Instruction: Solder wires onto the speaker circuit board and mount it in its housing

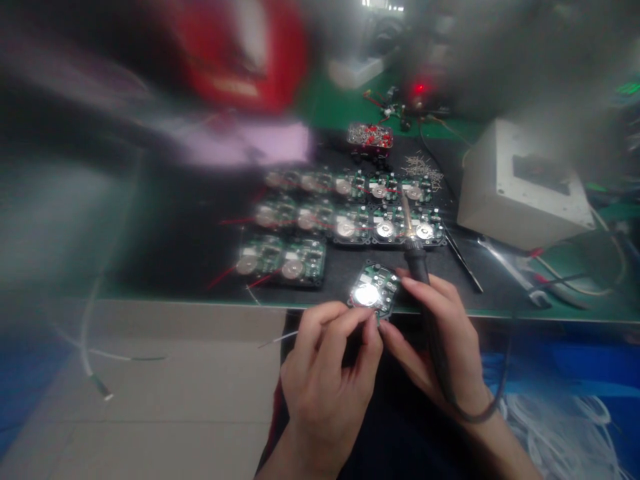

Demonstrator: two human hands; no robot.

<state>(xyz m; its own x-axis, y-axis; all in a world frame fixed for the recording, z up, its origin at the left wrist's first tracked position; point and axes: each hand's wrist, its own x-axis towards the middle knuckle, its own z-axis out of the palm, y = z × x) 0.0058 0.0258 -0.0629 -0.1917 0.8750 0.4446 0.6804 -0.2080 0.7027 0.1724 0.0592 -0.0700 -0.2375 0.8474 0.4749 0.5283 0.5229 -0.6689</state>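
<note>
Head view. A small circuit board (383,283), bearing a bright round metal disc (367,295), is held just below and right of the frame's centre, at the near edge of the dark mat (200,213). Its right side is steadied between the thumb and a finger of the right hand (450,340), by which a soldering iron (426,277) is also gripped. The iron's long axis is directed from lower right toward upper centre; its tip is pointed past the board, over the rows of similar boards (353,230), so that the held board is placed left of the handle, behind the tip. The left hand (330,373) is brought to the board's lower edge, its thumb and forefinger nearly together (whether anything is pinched there cannot be told). A thin white wire (280,339) is seen left of that hand. Both hands are placed about equally near the board.
</note>
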